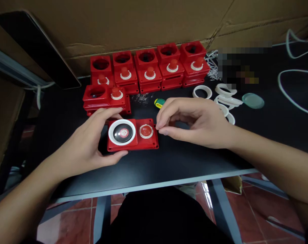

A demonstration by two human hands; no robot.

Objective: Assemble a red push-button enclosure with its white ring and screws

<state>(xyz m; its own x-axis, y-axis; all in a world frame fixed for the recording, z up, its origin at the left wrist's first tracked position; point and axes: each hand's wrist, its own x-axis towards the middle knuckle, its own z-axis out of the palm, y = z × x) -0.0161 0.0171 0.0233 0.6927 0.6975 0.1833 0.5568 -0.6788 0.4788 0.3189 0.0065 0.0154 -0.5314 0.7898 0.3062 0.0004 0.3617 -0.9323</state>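
Observation:
A red alarm box (154, 144) lies on the black table, face up. Its left part carries a white ring (110, 138) around a dark round glass disc (122, 133) with a red-and-white emblem; on its right is a red dome (146, 130) in a white collar. My left hand (89, 140) spans the box's left end, thumb along the front side and fingers behind. At the box's right edge, my right hand (191, 122) has thumb and forefinger pinched together. Whatever may be between those fingertips is too small to make out.
Several similar red boxes (150, 83) with open round holes stand along the cardboard wall (143, 23). Loose white rings (202, 92), clear discs (252, 100) and white strips (212, 64) lie to the right. A green-yellow tool (159, 102) sits behind my right hand.

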